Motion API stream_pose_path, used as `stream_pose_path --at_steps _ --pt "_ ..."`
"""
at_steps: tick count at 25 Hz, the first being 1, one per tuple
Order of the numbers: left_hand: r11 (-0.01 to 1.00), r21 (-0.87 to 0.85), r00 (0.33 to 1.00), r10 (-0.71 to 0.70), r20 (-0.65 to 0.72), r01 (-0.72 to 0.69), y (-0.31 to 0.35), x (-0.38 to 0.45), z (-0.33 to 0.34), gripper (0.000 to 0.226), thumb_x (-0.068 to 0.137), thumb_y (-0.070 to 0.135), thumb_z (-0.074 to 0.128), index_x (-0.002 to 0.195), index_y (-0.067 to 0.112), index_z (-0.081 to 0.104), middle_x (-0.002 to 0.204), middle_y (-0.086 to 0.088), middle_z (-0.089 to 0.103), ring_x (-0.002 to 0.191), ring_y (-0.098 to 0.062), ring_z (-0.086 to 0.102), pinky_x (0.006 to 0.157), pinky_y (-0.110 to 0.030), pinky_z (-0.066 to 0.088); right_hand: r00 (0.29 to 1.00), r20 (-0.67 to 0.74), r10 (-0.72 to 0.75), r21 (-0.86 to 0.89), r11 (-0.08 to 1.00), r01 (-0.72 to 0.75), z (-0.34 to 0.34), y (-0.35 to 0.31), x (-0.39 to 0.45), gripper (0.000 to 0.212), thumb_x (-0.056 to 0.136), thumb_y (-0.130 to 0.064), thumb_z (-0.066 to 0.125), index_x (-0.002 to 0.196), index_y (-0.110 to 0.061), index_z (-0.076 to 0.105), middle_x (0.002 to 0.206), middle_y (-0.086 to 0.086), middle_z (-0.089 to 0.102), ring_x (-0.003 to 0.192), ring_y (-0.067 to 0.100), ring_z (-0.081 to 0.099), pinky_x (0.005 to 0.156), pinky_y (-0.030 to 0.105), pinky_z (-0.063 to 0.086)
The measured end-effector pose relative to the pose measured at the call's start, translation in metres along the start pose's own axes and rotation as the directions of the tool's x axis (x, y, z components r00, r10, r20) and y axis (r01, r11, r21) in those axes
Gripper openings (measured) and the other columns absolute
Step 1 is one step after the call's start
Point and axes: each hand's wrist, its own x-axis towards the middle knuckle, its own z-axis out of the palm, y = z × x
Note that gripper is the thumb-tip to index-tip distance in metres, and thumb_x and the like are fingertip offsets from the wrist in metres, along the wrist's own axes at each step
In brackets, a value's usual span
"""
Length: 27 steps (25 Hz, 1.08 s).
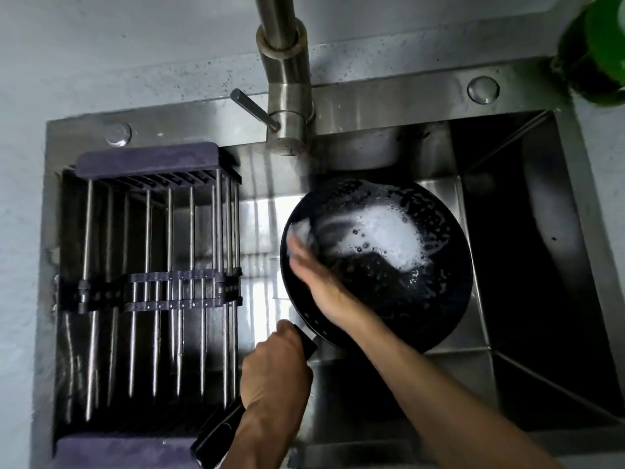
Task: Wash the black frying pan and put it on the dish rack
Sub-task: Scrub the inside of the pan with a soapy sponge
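pan (399, 292) sits in the sink (527, 299), right of the rack (152, 286), under the tap (287, 72), inside covered in white foam (389, 238). left hand (275, 374) wrapped tight round the handle (220, 431), fingers curled closed. right hand (313, 269) inside the pan at its left rim, blurred; fingers look pressed on a pale sponge (301, 231), exact grip cannot tell.

Open sink (527, 252) basin right of the hands; rack (152, 286) fills the left; faucet (287, 96) overhangs beyond the pan (406, 299).
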Motion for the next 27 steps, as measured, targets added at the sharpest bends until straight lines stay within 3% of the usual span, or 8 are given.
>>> stream_pose_path --at_steps 2,5,8,11,14,18,22,27 --pt "1.0 0.019 1.0 -0.008 0.016 0.008 0.0 -0.001 0.0 0.025 0.085 0.005 0.05 0.107 0.017 0.044 0.102 -0.001 0.065 0.098 -0.022 0.065 0.072 -0.03 0.046 0.969 0.23 0.095 -0.221 0.974 -0.043 0.002 0.021 -0.056 0.049 0.107 -0.04 0.036 0.155 -0.028 0.031 0.163 -0.015 0.023 0.149 -0.003 0.017 0.126 0.032 0.011" --pt "1.0 0.021 1.0 -0.002 -0.007 0.003 0.001 -0.002 0.001 0.024 0.086 0.007 0.049 0.107 0.017 0.043 0.103 -0.001 0.065 0.098 -0.022 0.065 0.074 -0.03 0.047 0.965 0.234 0.114 -0.47 0.882 0.01 -0.03 0.021 -0.041 0.052 0.107 -0.043 0.034 0.157 -0.03 0.025 0.166 -0.009 0.009 0.153 0.007 0.002 0.126 0.037 0.002" --pt "0.999 0.038 1.0 -0.004 0.006 0.004 0.0 -0.001 0.001 0.025 0.086 0.01 0.051 0.109 0.017 0.043 0.104 -0.002 0.064 0.099 -0.023 0.065 0.074 -0.031 0.047 0.99 -0.065 0.129 -0.866 0.486 -0.12 -0.074 0.007 0.017 0.06 0.106 -0.052 0.019 0.16 -0.029 0.01 0.168 -0.001 -0.008 0.154 0.021 -0.006 0.123 0.039 -0.002" --pt "0.999 0.028 1.0 -0.021 0.007 0.021 -0.002 0.001 0.002 0.026 0.085 0.008 0.05 0.108 0.016 0.044 0.102 -0.003 0.065 0.097 -0.024 0.065 0.074 -0.032 0.048 0.972 -0.193 0.137 -0.975 0.083 -0.205 -0.07 0.019 -0.031 0.081 0.092 -0.062 -0.003 0.156 -0.023 0.03 0.165 0.003 0.021 0.146 0.033 0.023 0.117 0.047 0.016" --pt "0.999 0.04 1.0 -0.005 0.013 0.004 -0.001 0.0 0.003 0.026 0.085 0.009 0.051 0.109 0.017 0.043 0.103 -0.001 0.064 0.098 -0.023 0.065 0.073 -0.031 0.047 0.992 0.105 0.075 -0.968 0.236 0.085 -0.05 0.015 -0.022 0.069 0.101 -0.057 0.008 0.156 -0.022 0.03 0.166 -0.001 0.019 0.153 0.024 0.005 0.123 0.041 0.004" --pt "1.0 0.021 1.0 -0.007 -0.003 0.007 -0.003 0.001 0.004 0.026 0.086 0.007 0.05 0.109 0.017 0.044 0.1 -0.001 0.064 0.095 -0.023 0.065 0.067 -0.029 0.042 0.957 -0.096 0.272 -0.909 0.368 -0.196 -0.097 0.01 -0.033 0.067 0.104 -0.058 0.017 0.16 -0.023 0.009 0.168 -0.002 -0.009 0.152 0.02 -0.017 0.122 0.041 -0.008" --pt "1.0 0.022 1.0 -0.014 0.012 0.014 -0.002 0.002 0.003 0.026 0.085 0.009 0.053 0.109 0.017 0.044 0.103 -0.002 0.064 0.097 -0.024 0.064 0.069 -0.03 0.042 0.959 0.181 0.219 -0.822 0.569 0.025 -0.037 0.013 -0.046 0.061 0.106 -0.053 0.019 0.16 -0.026 0.013 0.166 -0.009 -0.011 0.151 0.011 -0.017 0.121 0.035 -0.014" --pt "0.999 0.035 1.0 -0.031 0.006 0.031 -0.001 0.002 0.003 0.027 0.085 0.007 0.052 0.109 0.016 0.045 0.102 -0.003 0.065 0.096 -0.025 0.065 0.068 -0.031 0.041 0.954 -0.072 0.291 -0.802 0.552 -0.229 -0.074 0.021 -0.054 0.061 0.106 -0.052 0.022 0.16 -0.028 0.006 0.167 -0.004 -0.012 0.15 0.01 -0.017 0.119 0.03 -0.01"
